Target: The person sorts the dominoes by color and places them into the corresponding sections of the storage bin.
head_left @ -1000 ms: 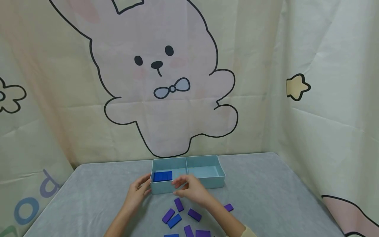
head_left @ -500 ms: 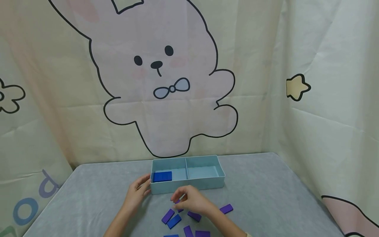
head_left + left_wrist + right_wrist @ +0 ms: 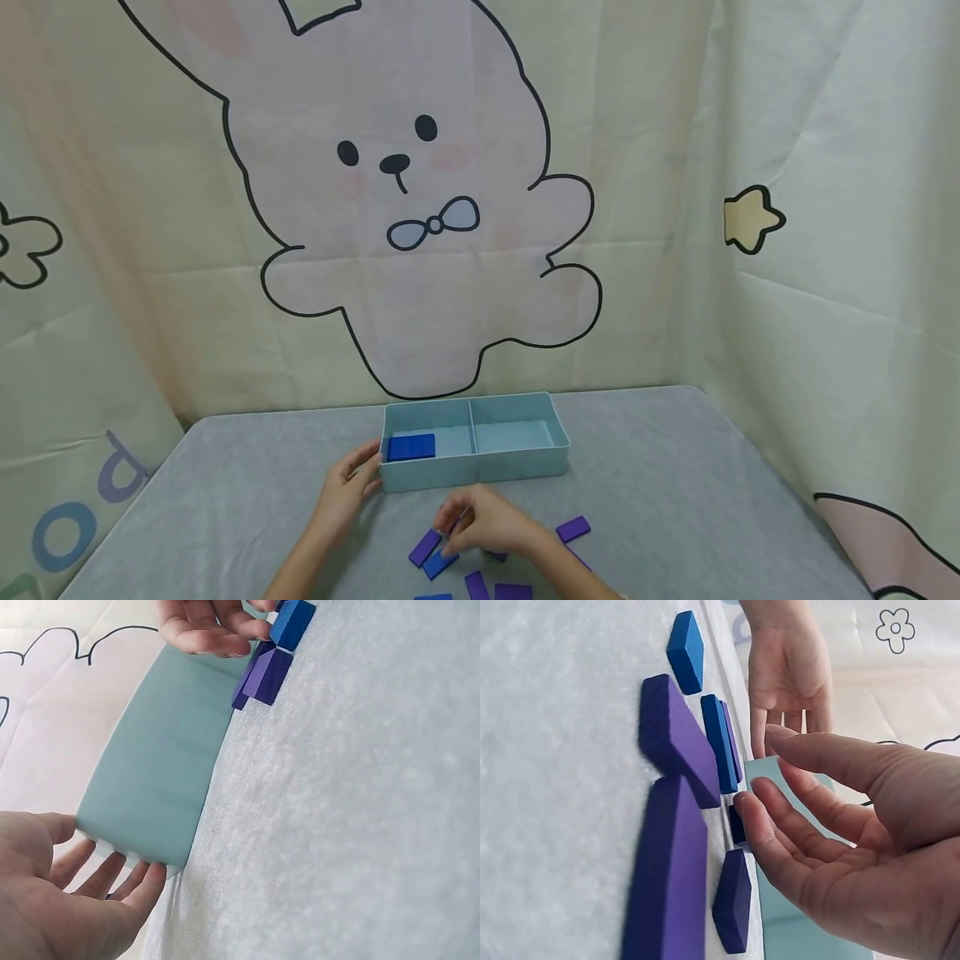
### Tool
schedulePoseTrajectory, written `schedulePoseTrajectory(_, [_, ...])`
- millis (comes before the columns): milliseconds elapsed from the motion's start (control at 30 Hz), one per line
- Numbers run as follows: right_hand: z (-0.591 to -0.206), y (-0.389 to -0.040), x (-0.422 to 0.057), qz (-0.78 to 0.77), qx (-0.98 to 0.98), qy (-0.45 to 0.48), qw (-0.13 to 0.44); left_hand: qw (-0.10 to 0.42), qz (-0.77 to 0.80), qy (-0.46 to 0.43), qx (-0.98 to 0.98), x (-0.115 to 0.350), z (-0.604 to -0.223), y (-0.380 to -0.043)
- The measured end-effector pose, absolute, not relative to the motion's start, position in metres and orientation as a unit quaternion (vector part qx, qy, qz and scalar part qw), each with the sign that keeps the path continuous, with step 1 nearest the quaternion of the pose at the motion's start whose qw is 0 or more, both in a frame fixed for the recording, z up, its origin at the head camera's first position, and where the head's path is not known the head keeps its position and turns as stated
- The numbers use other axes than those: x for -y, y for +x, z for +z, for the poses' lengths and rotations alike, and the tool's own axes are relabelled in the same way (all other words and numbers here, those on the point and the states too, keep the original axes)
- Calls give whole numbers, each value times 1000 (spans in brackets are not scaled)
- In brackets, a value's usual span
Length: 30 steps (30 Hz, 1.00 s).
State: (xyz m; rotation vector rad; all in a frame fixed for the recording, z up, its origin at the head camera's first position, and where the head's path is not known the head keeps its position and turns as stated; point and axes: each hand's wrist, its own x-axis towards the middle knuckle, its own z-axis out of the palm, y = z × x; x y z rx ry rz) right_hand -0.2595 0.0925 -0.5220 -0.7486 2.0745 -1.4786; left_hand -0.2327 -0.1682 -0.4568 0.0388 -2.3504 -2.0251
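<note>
My left hand (image 3: 347, 492) rests its fingertips on the left end of a light blue two-compartment box (image 3: 487, 472); in the left wrist view, its thumb and straight fingers (image 3: 97, 881) touch the box end. A row of dark blue blocks (image 3: 411, 447) lies in the left compartment. In front of the box, my right hand (image 3: 491, 523) hovers low over loose blocks, fingers loosely bent. Its fingertips overlap a blue block (image 3: 438, 565), with a purple block (image 3: 424, 547) just left of it. Seen from the right wrist, thumb and fingers (image 3: 761, 817) are apart, nothing between them.
More purple blocks lie nearer the front edge (image 3: 513, 592) and to the right, such as a purple block (image 3: 573, 528). Another blue block (image 3: 433, 597) is cut off at the bottom. A grey cloth (image 3: 675, 500) covers the table; a printed curtain (image 3: 637, 125) hangs behind it.
My right hand has drawn back from the box's front wall, down toward the loose blocks, now covering part of them. The left hand stays at the box end.
</note>
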Motion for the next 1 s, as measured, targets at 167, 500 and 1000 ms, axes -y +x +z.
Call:
schedulePoseTrajectory(167, [-490, -240, -89, -535, -759, -274, 249, 22, -651, 11, 758, 168, -456, -232])
schedulePoseTrajectory(500, [-537, -264, -93, -500, -762, -295, 286, 21, -654, 9, 756, 168, -456, -231])
schedulePoseTrajectory(1000, [-527, -258, -91, -424, -783, -358, 283, 19, -654, 8, 756, 168, -455, -231])
